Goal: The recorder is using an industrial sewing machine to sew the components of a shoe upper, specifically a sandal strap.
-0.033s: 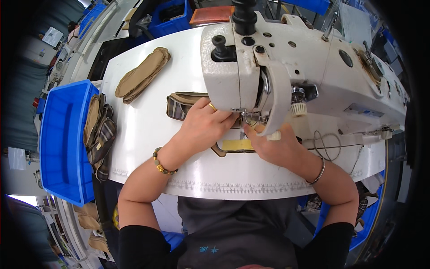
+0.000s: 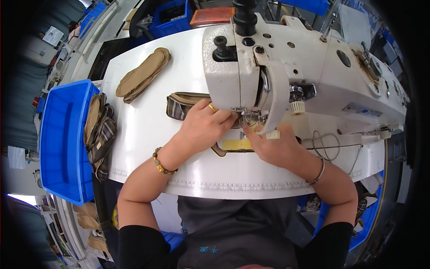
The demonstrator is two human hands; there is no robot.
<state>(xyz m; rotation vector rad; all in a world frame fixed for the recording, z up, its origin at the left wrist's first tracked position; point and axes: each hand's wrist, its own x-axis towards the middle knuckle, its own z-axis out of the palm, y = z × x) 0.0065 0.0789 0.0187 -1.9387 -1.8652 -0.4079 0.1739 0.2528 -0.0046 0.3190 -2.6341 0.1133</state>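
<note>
A plaid fabric pouch [image 2: 176, 107] with a brown zipped edge lies on the white sewing table, partly beneath the head of a white sewing machine [image 2: 277, 58]. My left hand [image 2: 201, 126] is closed on its near side, fingertips close to the presser foot [image 2: 251, 117]. Curled at the other side of the foot, my right hand [image 2: 277, 145] has its fingertips at the work; the fabric between them is largely hidden. Between the hands shows a yellow strip [image 2: 237, 144], with a brown-edged part of the piece [image 2: 218, 150] beside it.
A stack of brown fabric panels [image 2: 143, 74] lies at the table's far left. Plaid pouches [image 2: 102, 136] hang over the side of a blue bin [image 2: 67, 143]. A loose cord [image 2: 326, 145] lies right of my right hand. A ruler scale [image 2: 233, 186] runs along the front edge.
</note>
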